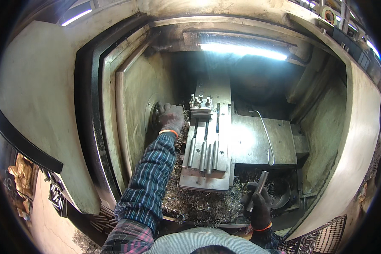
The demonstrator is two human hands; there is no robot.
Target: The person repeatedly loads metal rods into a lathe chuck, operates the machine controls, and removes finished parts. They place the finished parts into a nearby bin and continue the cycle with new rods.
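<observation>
My left hand [171, 117], in a grey glove, reaches to the round spindle nose [153, 113] on the left wall of a lathe. Its fingers are curled at the spindle's face, and whatever they grip there is hidden. My right hand [258, 207], in a dark glove, is closed round a short steel rod [261, 183] held upright and tilted, low on the right. Several similar steel rods [210, 158] lie side by side on the slotted cross slide [224, 139]. Behind them a tool post [201, 106] with bolts is fixed to the slide.
Curled metal chips [207, 207] fill the tray below the slide. A hooked wire [266, 135] lies on the flat metal cover [245, 139] at right. A lamp [243, 51] glows at the back. Rods lie in a heap [103, 221] at lower left, and a black mesh basket [326, 235] stands at lower right.
</observation>
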